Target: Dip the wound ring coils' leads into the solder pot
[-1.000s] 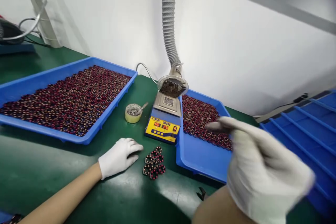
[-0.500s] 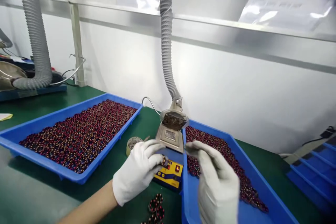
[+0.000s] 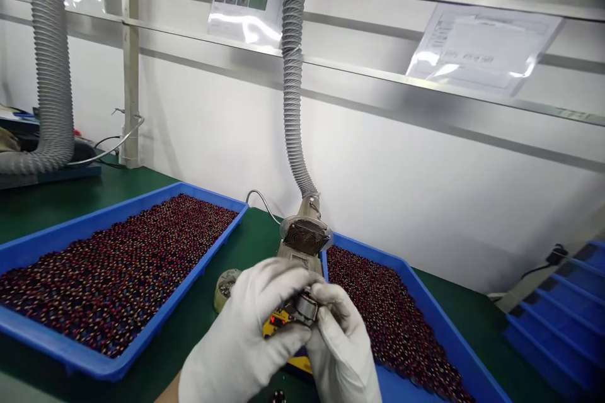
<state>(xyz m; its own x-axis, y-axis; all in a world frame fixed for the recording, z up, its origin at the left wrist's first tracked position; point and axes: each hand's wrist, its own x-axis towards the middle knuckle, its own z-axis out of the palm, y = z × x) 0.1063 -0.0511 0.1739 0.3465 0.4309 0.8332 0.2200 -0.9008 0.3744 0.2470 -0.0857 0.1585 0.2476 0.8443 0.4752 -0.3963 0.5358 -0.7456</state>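
Observation:
My left hand [image 3: 241, 337], in a white glove, holds a small dark ring-shaped part [image 3: 305, 307] with a shiny grey inner face. From the other side, my right hand [image 3: 343, 340], also gloved, pinches the same part between thumb and fingers. Both hands are close together in front of a yellow control box [image 3: 274, 320] with a lit red display, mostly hidden behind them. At the bottom edge, a bit of another dark ring part [image 3: 278, 397] shows on the green table.
A blue tray [image 3: 155, 313] of many small dark, red-and-gold-flecked parts lies left. Another blue tray [image 3: 454, 340] of similar parts lies right. Behind my hands stand a fume hood [image 3: 309, 227] on a grey hose [image 3: 293, 75] and a small round pot [image 3: 222, 296]. Blue racks [image 3: 562, 315] stand far right.
My right hand has moved left from over the right tray to meet my left hand at the ring part. The view has tilted up slightly.

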